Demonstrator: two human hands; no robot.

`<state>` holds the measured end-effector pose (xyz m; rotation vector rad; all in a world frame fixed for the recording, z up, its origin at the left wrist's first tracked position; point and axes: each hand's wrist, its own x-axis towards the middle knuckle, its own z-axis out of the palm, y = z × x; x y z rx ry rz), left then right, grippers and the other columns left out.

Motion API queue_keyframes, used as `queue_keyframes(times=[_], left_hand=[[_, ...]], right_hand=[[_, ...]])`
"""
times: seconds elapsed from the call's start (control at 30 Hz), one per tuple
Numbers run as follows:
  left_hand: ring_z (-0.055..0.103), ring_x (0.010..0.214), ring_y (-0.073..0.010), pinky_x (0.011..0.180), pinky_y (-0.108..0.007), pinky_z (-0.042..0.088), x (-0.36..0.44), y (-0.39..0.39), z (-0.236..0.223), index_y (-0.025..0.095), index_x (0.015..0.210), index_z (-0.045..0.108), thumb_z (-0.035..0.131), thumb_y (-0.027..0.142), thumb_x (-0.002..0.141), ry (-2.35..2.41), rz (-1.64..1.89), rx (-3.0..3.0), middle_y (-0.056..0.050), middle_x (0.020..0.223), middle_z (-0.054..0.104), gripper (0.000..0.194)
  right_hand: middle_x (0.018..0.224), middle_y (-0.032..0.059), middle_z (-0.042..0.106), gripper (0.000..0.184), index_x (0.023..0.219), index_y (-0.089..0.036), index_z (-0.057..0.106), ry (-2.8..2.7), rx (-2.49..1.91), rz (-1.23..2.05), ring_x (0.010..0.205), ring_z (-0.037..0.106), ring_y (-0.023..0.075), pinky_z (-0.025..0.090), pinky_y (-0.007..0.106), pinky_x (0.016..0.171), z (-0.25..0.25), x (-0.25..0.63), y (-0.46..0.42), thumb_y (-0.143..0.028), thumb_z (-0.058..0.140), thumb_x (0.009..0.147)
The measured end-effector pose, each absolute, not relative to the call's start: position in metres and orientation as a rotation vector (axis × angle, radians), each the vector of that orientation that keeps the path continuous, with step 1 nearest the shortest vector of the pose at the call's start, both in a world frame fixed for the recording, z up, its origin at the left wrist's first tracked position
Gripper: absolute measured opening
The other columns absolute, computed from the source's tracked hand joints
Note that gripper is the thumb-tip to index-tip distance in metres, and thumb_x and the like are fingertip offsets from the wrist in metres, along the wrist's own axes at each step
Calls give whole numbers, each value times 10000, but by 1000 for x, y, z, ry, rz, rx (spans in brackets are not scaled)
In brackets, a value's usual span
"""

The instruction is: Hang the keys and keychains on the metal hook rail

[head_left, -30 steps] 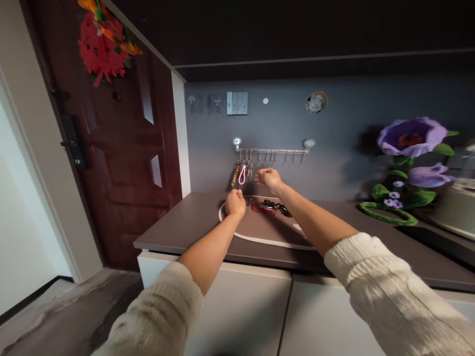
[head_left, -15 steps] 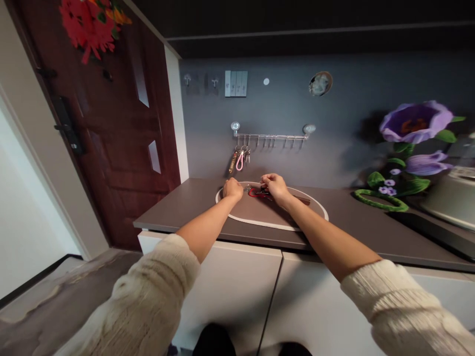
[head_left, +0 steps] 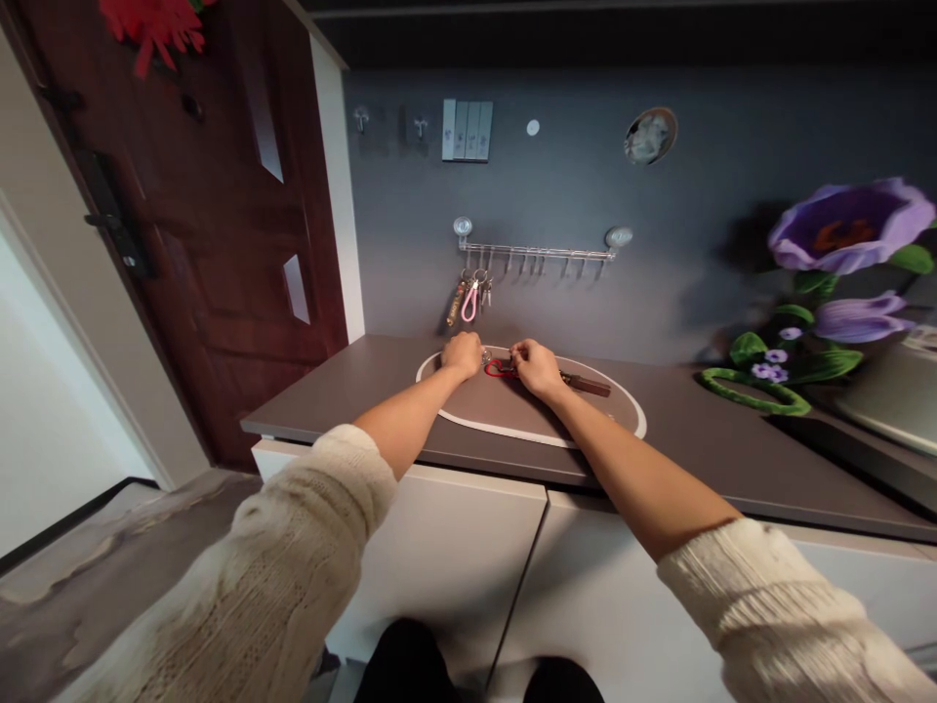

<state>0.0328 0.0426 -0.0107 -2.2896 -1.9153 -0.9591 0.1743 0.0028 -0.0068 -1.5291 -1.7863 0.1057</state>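
Both my hands rest on an oval brown tray (head_left: 586, 430) with a white rim on the cabinet top. My left hand (head_left: 463, 352) is closed at the tray's far left edge, beside a metal key ring (head_left: 486, 358). My right hand (head_left: 537, 367) is curled over a bunch of keys with a red loop (head_left: 498, 369); its fingers pinch at the bunch. A dark brown fob (head_left: 588, 386) lies on the tray to the right of that hand. On the wall behind, a chrome hook rail (head_left: 538, 251) carries keys with a pink loop (head_left: 468, 301) at its left end.
A dark red door (head_left: 190, 225) stands to the left, with light switches (head_left: 464, 129) on the grey wall. Purple artificial flowers (head_left: 841, 283) and a green loop sit at the right of the brown cabinet top (head_left: 351, 400). White cabinet doors are below.
My right hand came down from near the hook rail onto the keys in the tray. My left hand stayed closed at the tray's left edge. The view tilted downward.
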Motion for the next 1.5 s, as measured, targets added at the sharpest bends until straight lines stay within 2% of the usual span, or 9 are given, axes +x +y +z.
queue_keyframes(times=[0.3,0.67,1.1,1.33,1.5], left_hand=[[572,921,-194,782,-278,419,35,41,-14,204,895,674,485,275,802,-1741,-809,-2377,-99,997,630,223],[567,873,-162,782,-254,402,32,36,-11,211,874,678,502,268,798,-1714,-939,-2373,-70,942,653,200],[546,938,-153,857,-251,388,36,17,4,196,896,663,459,213,823,-1555,-1330,-2366,-49,973,652,218],[582,802,-122,788,-238,431,38,21,3,147,812,655,503,181,784,-1489,-1728,-2450,-41,866,672,158],[593,794,-115,781,-241,444,40,23,2,118,824,641,514,172,770,-1485,-1974,-2487,-51,861,673,148]], right_hand=[[790,73,657,179,875,-145,608,-1815,-1523,60,753,593,143,415,242,730,-8,171,9,-193,450,808],[840,78,658,188,899,-139,606,-1804,-1539,73,770,591,135,413,238,744,-6,171,6,-190,447,811],[766,51,643,169,853,-151,599,-1755,-1388,139,721,566,126,416,250,727,-3,171,0,-199,448,793],[773,21,627,165,845,-162,581,-1704,-1206,281,704,547,114,421,252,717,-3,172,1,-260,482,756],[749,17,609,204,837,-157,578,-1701,-1103,302,691,531,115,420,257,705,-3,173,2,-315,484,750]])
